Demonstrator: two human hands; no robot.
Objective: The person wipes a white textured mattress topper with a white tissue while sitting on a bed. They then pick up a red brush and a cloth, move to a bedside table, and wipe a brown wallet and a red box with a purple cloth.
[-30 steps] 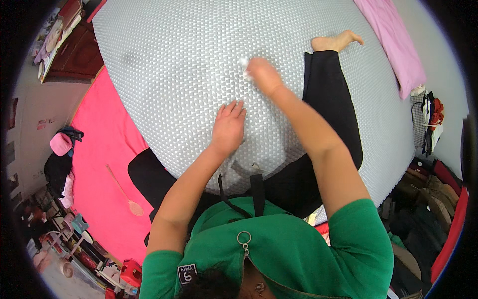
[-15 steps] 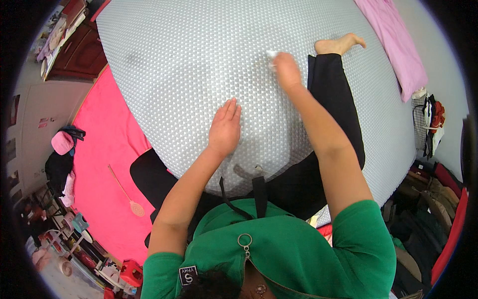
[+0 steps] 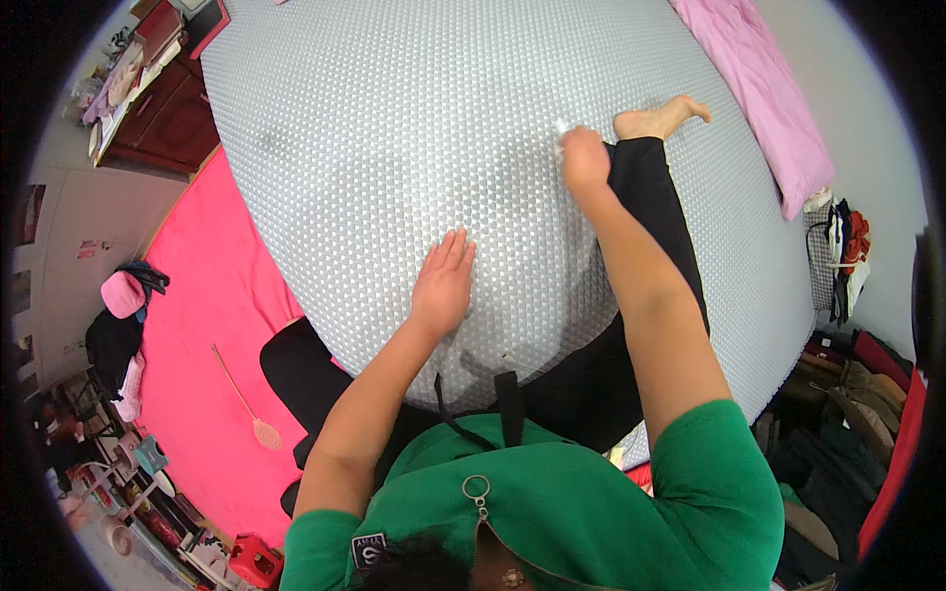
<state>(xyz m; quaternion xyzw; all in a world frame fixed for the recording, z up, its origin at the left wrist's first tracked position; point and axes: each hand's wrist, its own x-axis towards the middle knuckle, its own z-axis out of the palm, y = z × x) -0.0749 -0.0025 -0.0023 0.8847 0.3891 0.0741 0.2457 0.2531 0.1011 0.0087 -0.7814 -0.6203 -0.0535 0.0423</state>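
My right hand [image 3: 588,160] is closed on a small white crumpled wad [image 3: 563,127] that pokes out past the fingers. It is low over the silvery grey quilted mattress [image 3: 394,108], close beside my black-trousered right leg [image 3: 655,207]. Whether the wad is tissue or cloth I cannot make out. My left hand [image 3: 442,286] lies flat on the same mattress, nearer to me, with its fingers stretched out and nothing in it. My bare right foot [image 3: 655,120] rests just beyond the right hand.
A pink blanket [image 3: 754,94] lies along the mattress's right edge. On the left a bright pink floor covering [image 3: 217,315] bears a fly swatter [image 3: 267,434]. A dark red cabinet [image 3: 168,118] stands at far left. Clothes [image 3: 845,251] hang at right, with a clothes pile [image 3: 847,463] below.
My right hand has moved slightly to the right across the mattress, nearer my leg, with the white wad in it. The left hand stays flat in place. The whole view has shifted a little.
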